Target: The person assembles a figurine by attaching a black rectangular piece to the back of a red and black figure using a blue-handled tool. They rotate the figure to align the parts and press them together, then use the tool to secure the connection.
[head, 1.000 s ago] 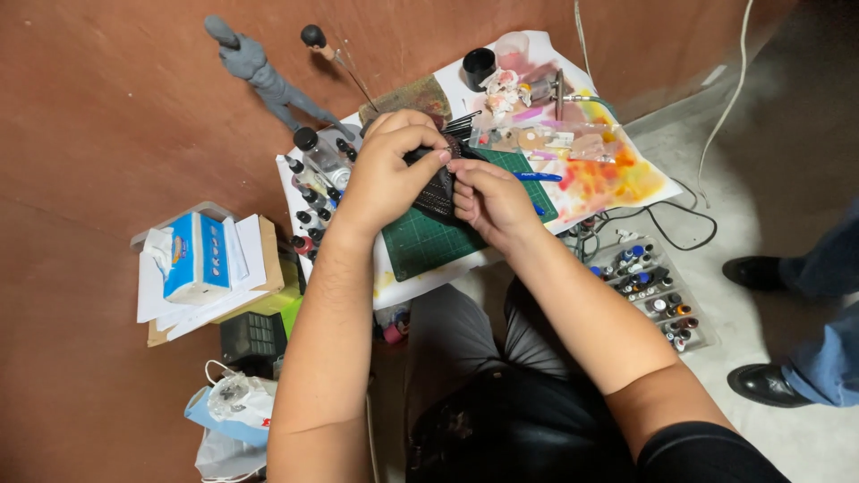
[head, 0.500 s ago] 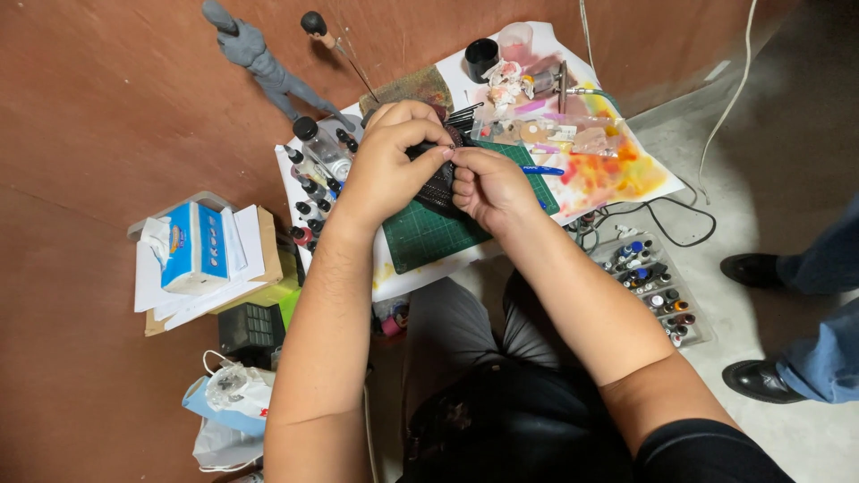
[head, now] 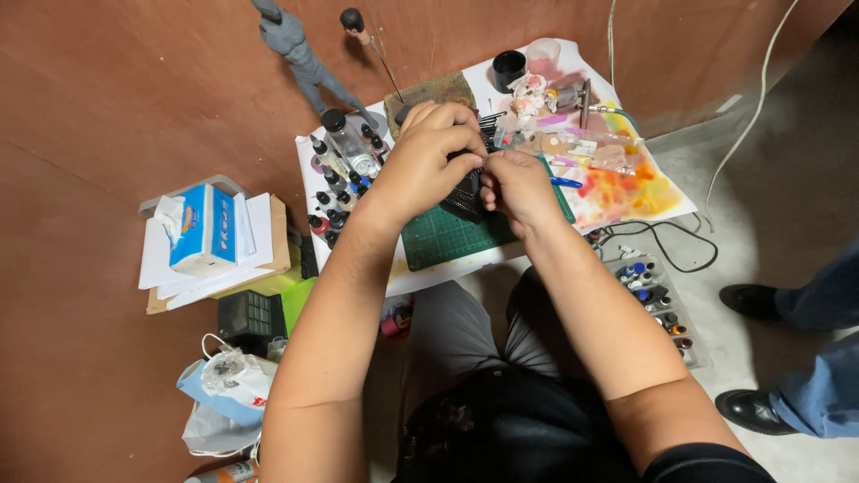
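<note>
Landmark: the green mat (head: 452, 234) on the small white table (head: 420, 273).

Far left of the mat, past the table's left edge, a tissue box (head: 204, 228) lies on stacked papers (head: 259, 237), with a plastic bag (head: 224, 394) below them on the floor. Just left of the mat, dropper bottles (head: 335, 192) crowd the table's left strip up to its edge. Behind them, up and left of the mat, a grey figure (head: 300, 54) stands against the brown wall.

Over the mat's upper edge the left hand (head: 425, 161) is curled around a dark ridged part (head: 465, 192), fingers closed on it from above. The right hand (head: 519, 190) meets it from the right, fingertips pinched on the same part; the two hands touch. The near half of the mat is bare, the only free patch on the table.

Right of the mat a blue pen (head: 565, 182) lies at its edge, then a paint-stained sheet (head: 626, 188) reaching the table's right edge. Up and right of the mat stands a black cup (head: 508, 70). Lower right, off the table, a tray of small bottles (head: 658, 309) sits on the floor beside a black cable (head: 667, 246). Far right, another person's shoes (head: 761, 300) stand well apart.
</note>
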